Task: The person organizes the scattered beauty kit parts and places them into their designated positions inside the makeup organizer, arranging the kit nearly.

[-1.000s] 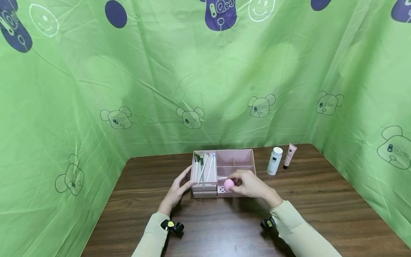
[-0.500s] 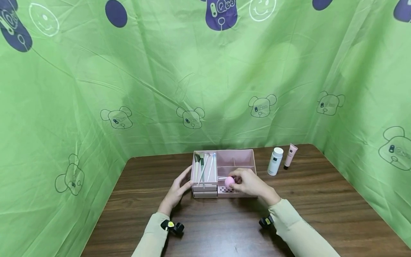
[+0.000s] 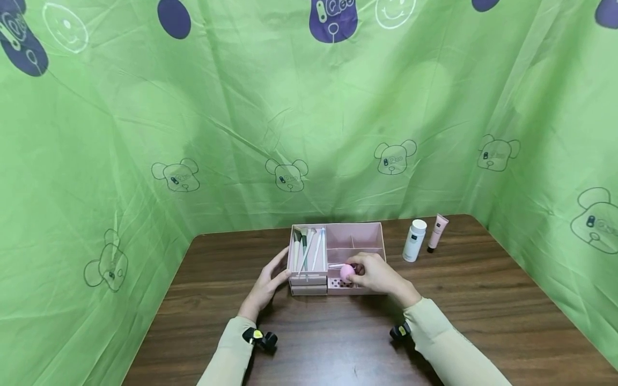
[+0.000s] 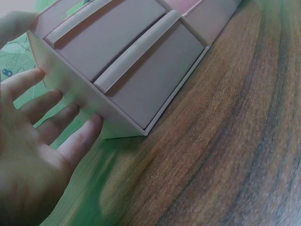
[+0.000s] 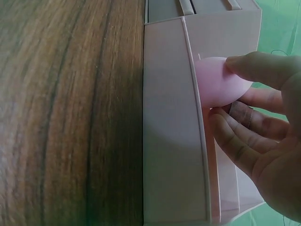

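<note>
My right hand [image 3: 374, 274] pinches a smooth pink makeup sponge [image 3: 346, 273] between thumb and fingers, over the front right compartment of a pink desktop organizer [image 3: 354, 291]. In the right wrist view, the organizer's front wall partly hides the sponge [image 5: 221, 82]. Below it lies a white item with dark spots [image 3: 336, 283], partly covered. At the organizer's left side rests my left hand [image 3: 266, 284]; its extended fingertips touch the side panel [image 4: 70, 84] and the thumb lies at the top edge. Several makeup brushes [image 3: 304, 252] lie in the left top tray.
A white bottle [image 3: 413, 242] with a white cap stands right of the organizer. Beside it is a pink tube [image 3: 436, 235] on its black cap. Two drawers [image 4: 155, 75] face front under the brush tray. Green cloth [image 3: 289, 118] hangs around the wooden table [image 3: 328, 343].
The makeup sponge has shifted slightly up and to the right with my right hand, uncovering more of the spotted item. My left hand has stayed at the organizer's side.
</note>
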`<state>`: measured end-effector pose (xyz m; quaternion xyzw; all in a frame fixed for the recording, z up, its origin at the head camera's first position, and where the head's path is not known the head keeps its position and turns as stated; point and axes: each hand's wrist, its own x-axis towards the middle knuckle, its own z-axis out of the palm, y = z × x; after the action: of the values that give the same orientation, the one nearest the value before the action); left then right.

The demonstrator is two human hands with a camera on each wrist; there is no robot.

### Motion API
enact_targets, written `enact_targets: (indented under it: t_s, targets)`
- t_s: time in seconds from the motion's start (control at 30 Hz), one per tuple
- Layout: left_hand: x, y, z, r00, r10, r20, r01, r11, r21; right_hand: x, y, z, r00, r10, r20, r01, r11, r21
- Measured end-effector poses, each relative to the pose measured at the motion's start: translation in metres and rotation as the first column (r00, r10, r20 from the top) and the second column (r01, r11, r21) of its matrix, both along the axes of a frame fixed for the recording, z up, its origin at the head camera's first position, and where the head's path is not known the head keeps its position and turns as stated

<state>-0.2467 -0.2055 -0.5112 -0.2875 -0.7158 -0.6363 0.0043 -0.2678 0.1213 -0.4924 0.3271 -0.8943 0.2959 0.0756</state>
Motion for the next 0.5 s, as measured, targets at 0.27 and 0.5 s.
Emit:
enact_targets:
  t_s: [0.27,0.5]
  targets:
    - [-0.0010,-0.0002,-0.0002,1.000,0.002,-0.013,-0.002,1.000,-0.012,0.0000,-0.0008,-0.0026,1.000,-0.003,-0.003,0.003,1.000,0.019]
    - [0.0005,0.0003,0.0000,1.000,0.003,-0.008,-0.003,1.000,-0.002,0.0007,0.0001,-0.0062,1.000,-0.003,-0.009,0.004,0.999,0.043]
